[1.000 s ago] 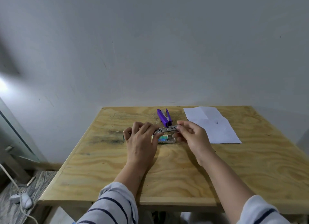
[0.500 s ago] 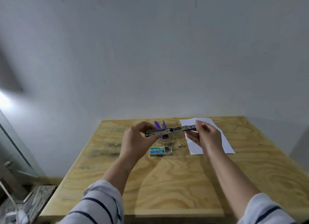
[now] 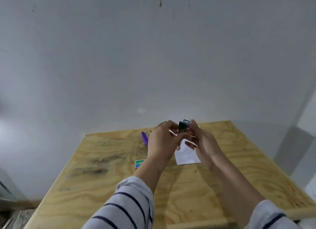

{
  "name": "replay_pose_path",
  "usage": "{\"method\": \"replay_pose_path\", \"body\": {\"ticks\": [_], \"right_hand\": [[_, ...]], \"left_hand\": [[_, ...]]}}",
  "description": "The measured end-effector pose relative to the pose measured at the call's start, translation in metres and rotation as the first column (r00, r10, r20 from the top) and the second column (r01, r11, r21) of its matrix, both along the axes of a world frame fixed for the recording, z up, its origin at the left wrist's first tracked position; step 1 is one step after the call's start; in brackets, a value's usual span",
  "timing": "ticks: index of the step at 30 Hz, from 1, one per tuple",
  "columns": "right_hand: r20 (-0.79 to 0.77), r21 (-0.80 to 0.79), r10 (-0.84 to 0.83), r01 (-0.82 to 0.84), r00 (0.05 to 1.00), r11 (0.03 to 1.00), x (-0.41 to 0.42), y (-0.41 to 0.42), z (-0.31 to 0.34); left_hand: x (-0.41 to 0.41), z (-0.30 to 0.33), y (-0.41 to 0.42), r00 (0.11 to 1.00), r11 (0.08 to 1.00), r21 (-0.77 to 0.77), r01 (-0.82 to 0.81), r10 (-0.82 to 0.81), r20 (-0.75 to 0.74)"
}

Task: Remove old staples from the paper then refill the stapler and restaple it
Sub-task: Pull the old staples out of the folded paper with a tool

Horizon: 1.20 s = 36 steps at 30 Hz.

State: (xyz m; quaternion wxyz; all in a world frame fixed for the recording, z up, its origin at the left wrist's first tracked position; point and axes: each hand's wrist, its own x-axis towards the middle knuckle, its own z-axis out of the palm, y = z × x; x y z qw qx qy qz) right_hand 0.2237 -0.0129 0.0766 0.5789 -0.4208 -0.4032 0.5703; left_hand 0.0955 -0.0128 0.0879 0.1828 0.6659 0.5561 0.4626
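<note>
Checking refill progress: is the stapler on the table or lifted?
Lifted. Both hands, left hand and right hand, hold the stapler above the table.

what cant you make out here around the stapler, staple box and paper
Head view only:
- Stapler: motion-blurred, end-on between the left hand and right hand; whether staples are loaded cannot be told.
- Staple box: mostly hidden behind the left forearm; label unreadable.
- Paper: upper part covered by both hands; staples too small to see.
- Purple tool: partly hidden by the left hand.
</note>
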Motion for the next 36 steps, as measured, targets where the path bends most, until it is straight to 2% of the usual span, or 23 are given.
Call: {"method": "replay_pose_path", "body": {"ticks": [3, 6, 8, 10, 12, 13, 15, 17, 21, 23, 25, 27, 31, 33, 36], "right_hand": [[0.023, -0.010, 0.037, -0.037, 0.999, 0.999, 0.013, 0.001, -0.008], [-0.098, -0.108, -0.088, 0.077, 0.991, 0.991, 0.033, 0.010, -0.020], [-0.108, -0.164, -0.127, 0.108, 0.986, 0.980, 0.044, 0.013, -0.027], [-0.013, -0.194, -0.140, 0.135, 0.990, 0.972, 0.050, 0.014, -0.033], [0.110, -0.189, -0.190, 0.208, 0.976, 0.960, 0.050, 0.015, -0.039], [0.160, -0.176, -0.218, 0.245, 0.963, 0.954, 0.048, 0.016, -0.043], [0.240, -0.137, -0.256, 0.293, 0.936, 0.946, 0.045, 0.017, -0.051], [0.272, -0.090, -0.273, 0.307, 0.923, 0.948, 0.043, 0.015, -0.056], [0.241, -0.051, -0.272, 0.292, 0.932, 0.955, 0.042, 0.011, -0.057], [0.238, -0.029, -0.273, 0.288, 0.932, 0.957, 0.043, 0.009, -0.057], [0.217, -0.013, -0.280, 0.290, 0.935, 0.957, 0.044, 0.006, -0.057], [0.201, -0.016, -0.294, 0.304, 0.934, 0.953, 0.045, 0.005, -0.058], [0.168, -0.030, -0.308, 0.317, 0.936, 0.948, 0.045, 0.004, -0.058], [0.134, -0.033, -0.319, 0.326, 0.938, 0.945, 0.046, 0.004, -0.057], [0.071, -0.017, -0.330, 0.332, 0.941, 0.943, 0.046, 0.006, -0.053]], "left_hand": [[0.022, 0.002, 0.004, 0.997, 0.997, -0.026, 0.079, -0.079, -0.010], [0.029, -0.004, 0.015, 0.982, 0.978, -0.081, 0.190, -0.188, 0.032], [0.022, -0.016, 0.026, 0.989, 0.984, -0.136, 0.114, -0.126, -0.078], [0.012, -0.032, 0.038, 0.954, 0.964, -0.263, -0.047, -0.035, -0.297], [0.005, -0.048, 0.048, 0.890, 0.892, -0.412, -0.187, -0.023, -0.456], [0.003, -0.054, 0.052, 0.883, 0.857, -0.466, -0.223, -0.025, -0.468], [0.005, -0.062, 0.063, 0.905, 0.822, -0.523, -0.224, -0.024, -0.425], [0.009, -0.064, 0.071, 0.936, 0.828, -0.538, -0.157, -0.049, -0.348], [0.022, -0.058, 0.080, 0.995, 0.840, -0.543, 0.003, -0.055, -0.080], [0.027, -0.056, 0.084, 0.999, 0.850, -0.526, 0.023, -0.036, -0.014], [0.030, -0.053, 0.087, 0.996, 0.872, -0.488, 0.033, -0.070, -0.058], [0.032, -0.050, 0.086, 0.976, 0.908, -0.418, 0.025, -0.113, -0.187], [0.035, -0.043, 0.081, 0.939, 0.966, -0.257, -0.010, -0.079, -0.334], [0.036, -0.037, 0.079, 0.949, 0.969, -0.241, 0.047, -0.119, -0.292], [0.033, -0.025, 0.073, 0.986, 0.963, -0.220, 0.157, -0.164, -0.014]]}}
